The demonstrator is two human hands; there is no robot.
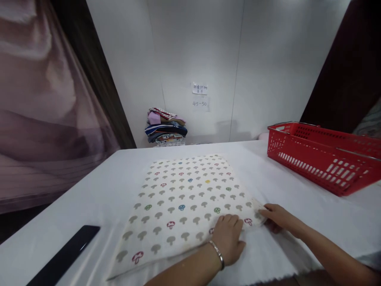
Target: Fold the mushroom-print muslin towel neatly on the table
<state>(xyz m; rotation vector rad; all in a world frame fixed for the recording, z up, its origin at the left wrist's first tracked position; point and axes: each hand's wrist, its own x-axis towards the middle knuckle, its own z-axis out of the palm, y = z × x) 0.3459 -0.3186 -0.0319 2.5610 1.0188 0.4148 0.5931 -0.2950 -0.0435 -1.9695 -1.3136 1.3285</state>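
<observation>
A cream cloth (190, 194) printed with grey and coloured mushrooms lies flat and folded on the white table. My left hand (228, 236), with a silver bracelet at its wrist, rests palm down on the cloth's near edge, fingers extended over the print. At the near right corner, my right hand (276, 217) pinches the cloth between thumb and fingers. That corner looks slightly raised.
A red plastic basket (309, 155) with metal handles stands at the right. Folded fabrics (166, 127) are stacked against the back wall. A dark flat object (67, 254) lies front left. Pink drapery (44, 103) hangs at the left.
</observation>
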